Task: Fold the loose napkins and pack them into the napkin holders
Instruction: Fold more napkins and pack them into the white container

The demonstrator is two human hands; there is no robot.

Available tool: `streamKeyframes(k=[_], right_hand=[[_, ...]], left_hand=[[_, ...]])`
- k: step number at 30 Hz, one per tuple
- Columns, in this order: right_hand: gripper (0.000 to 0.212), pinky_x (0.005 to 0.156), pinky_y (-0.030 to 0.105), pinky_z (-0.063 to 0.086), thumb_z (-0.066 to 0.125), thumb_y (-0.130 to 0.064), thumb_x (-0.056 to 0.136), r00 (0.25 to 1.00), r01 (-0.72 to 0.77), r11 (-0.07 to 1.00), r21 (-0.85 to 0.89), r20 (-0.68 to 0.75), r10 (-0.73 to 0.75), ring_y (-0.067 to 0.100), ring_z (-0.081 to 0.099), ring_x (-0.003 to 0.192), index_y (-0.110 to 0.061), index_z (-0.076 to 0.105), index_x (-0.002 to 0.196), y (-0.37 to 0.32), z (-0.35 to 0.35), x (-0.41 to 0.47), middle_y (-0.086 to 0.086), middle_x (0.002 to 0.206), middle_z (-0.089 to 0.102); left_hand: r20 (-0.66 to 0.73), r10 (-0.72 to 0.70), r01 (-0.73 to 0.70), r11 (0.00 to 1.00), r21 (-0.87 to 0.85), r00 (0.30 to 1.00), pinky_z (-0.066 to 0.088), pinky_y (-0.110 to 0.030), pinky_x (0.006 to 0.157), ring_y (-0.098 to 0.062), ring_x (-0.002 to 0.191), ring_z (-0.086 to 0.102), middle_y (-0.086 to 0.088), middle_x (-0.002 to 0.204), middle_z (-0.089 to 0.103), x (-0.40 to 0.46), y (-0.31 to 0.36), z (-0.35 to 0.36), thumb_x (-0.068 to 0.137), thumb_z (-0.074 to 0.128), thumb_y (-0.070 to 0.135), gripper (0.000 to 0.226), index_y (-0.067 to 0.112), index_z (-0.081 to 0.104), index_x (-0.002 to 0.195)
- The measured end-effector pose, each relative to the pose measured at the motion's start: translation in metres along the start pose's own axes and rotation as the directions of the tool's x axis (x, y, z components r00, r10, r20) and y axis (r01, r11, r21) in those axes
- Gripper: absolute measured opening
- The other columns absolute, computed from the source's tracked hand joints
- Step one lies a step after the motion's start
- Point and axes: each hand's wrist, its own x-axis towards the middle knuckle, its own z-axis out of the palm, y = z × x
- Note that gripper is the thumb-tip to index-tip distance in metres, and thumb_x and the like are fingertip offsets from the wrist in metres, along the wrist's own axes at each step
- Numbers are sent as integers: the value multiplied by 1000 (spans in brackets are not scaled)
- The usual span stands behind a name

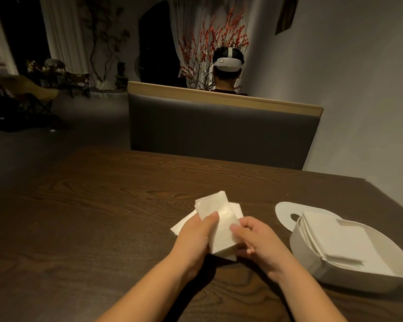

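Head view: both hands grip folded napkin (216, 219).

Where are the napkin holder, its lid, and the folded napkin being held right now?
napkin holder (312, 259), head view, on its white outer wall.
lid (285, 211), head view, on its flat top left of the slot.
folded napkin (215, 208), head view, on its upper face above the thumbs.
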Motion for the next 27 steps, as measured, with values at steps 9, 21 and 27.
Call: streamKeyframes(k=[9, 21, 27], right_hand=[[19, 78, 38, 59, 60, 3, 91, 980, 118, 967, 224, -186, -76, 27, 72, 94, -2, 65, 109, 13, -27, -28, 15, 102, 74], [31, 76, 21, 55, 65, 3, 89, 918, 265, 940, -214, -242, -314, 3, 66, 91, -21, 60, 108, 44, -36, -58, 0, 101, 68], [35, 77, 21, 52, 63, 3, 90, 902, 324, 895, -307, -185, -389, 12, 65, 95, -24, 58, 111, 45, -30, -54, -1, 106, 67]], left_hand=[[7, 204, -191, 904, 382, 979, 57, -42, 87, -32, 102, 70, -8, 102, 76, -2, -5, -1, 78, 69, 21, 26, 17, 73, 104], [198, 331, -374, 642, 669, 923, 50, -25, 96, -1, 105, 60, 6, 118, 62, -24, -48, 9, 78, 55, 14, 57, 40, 45, 128], [246, 329, -404, 614, 678, 912, 39, -5, 85, 10, 100, 52, 10, 118, 51, -28, -44, 24, 82, 50, -4, 65, 40, 37, 129]])
